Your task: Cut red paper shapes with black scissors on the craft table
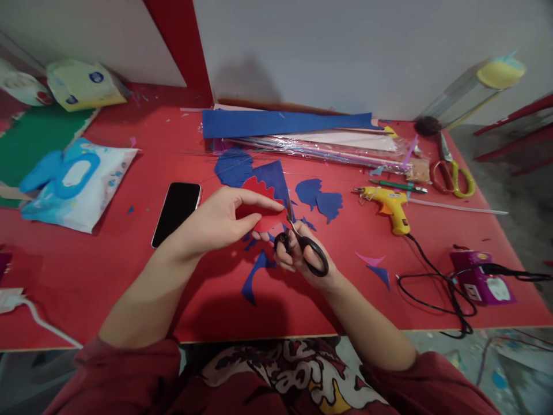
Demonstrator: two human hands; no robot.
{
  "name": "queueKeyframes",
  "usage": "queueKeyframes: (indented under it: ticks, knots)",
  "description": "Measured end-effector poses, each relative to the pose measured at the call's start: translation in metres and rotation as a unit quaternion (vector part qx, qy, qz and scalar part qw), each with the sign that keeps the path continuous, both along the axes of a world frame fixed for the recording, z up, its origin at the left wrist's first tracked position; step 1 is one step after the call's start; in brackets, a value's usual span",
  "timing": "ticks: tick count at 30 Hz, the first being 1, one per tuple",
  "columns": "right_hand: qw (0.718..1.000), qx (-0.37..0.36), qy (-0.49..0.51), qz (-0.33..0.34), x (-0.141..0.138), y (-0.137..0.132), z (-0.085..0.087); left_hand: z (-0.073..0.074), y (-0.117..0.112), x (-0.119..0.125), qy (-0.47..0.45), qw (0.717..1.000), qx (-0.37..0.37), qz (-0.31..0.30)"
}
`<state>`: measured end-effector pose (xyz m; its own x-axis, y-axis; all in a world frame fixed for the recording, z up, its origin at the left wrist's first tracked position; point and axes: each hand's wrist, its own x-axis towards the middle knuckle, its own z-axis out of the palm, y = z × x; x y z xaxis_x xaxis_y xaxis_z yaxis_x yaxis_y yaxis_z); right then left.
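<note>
My left hand pinches a red paper piece with a scalloped edge, its thumb and forefinger lying over it. In my right hand is a pair of scissors with black handles, fingers through the loops. The blades point away from me and touch or nearly touch the red piece's right side; how far apart they are is hard to tell. Beneath and beyond lie blue cut pieces: a rounded one, a pointed one and a scalloped pair. A curved blue scrap rests nearer to me.
A phone and a wipes pack lie on the left. To the right are a yellow glue gun with its cord, a green pencil, other scissors and a purple box. Blue strips lie along the back.
</note>
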<state>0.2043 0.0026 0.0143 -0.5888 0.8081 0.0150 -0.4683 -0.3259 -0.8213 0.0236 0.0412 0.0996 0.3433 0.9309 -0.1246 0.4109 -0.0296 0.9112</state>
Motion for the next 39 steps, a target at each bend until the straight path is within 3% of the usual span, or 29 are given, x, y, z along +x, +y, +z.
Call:
queueKeyframes:
  ticks: [28, 39]
  knots:
    - [1.0, 0.005, 0.021, -0.013, 0.0, 0.0, -0.004, -0.005, 0.003, -0.004, 0.0, 0.999, 0.032, -0.021]
    - [1.0, 0.006, -0.005, 0.017, 0.0, 0.0, -0.002, 0.002, 0.003, -0.013, -0.002, 0.997, -0.045, -0.066]
